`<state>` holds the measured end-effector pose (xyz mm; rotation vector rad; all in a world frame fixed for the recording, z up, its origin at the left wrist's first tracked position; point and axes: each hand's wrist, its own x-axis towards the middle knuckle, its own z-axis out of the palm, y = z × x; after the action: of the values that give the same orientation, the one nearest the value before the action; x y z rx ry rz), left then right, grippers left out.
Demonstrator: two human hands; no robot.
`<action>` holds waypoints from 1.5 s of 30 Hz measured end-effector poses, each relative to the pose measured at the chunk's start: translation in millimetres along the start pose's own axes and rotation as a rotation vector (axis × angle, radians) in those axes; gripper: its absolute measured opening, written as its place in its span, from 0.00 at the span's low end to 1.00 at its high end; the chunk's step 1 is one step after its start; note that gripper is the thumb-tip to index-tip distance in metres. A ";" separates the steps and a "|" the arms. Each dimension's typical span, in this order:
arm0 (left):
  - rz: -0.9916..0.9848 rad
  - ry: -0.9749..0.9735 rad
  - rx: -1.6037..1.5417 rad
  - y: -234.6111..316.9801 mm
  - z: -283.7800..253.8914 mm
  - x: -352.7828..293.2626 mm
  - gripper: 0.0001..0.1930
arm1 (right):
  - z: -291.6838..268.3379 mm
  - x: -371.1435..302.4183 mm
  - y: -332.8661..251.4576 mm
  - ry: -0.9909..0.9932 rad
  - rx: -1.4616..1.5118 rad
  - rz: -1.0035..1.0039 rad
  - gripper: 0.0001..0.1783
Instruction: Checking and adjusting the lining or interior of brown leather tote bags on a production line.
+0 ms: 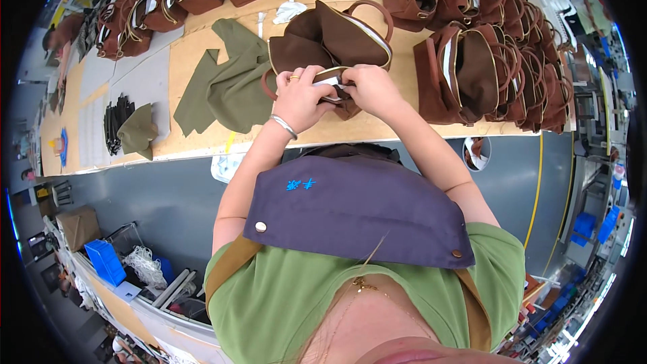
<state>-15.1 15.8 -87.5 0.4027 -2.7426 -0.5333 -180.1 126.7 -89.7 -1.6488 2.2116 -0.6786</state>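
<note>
A brown handbag [362, 42] lies opened wide on the table in front of me, its dark brown lining showing and a gold-toned zip along its rim. At its near edge my left hand [301, 100] is closed, fingers bent over the rim. My right hand [372, 90] pinches the same rim just to the right. Between the fingertips show a white strip and a small dark piece, too hidden to name. One brown handle rises at the bag's far right; another loops out beside my left hand.
An olive cloth [232, 84] lies left of the bag, with black strips [119, 121] and a smaller olive piece [139, 131] farther left. Brown handbags crowd the table's far left and right [461, 71]. A crumpled white scrap [290, 11] lies behind. A bin [477, 154] stands below the table edge.
</note>
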 end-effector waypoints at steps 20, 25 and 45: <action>0.155 -0.053 -0.130 17.9 -88.8 32.5 0.08 | -90.2 31.1 -35.5 -0.237 0.169 0.004 0.07; 0.113 0.016 -0.134 11.5 -86.8 30.3 0.09 | -98.2 26.1 -36.5 -0.316 0.315 -0.040 0.08; 0.114 -0.008 -0.052 16.6 -88.0 31.9 0.11 | -104.0 18.5 -41.8 -0.367 0.313 -0.121 0.07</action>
<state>-16.2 -7.5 4.7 0.2303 -2.7330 -0.5760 -203.8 119.5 21.1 -1.6034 1.6706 -0.6515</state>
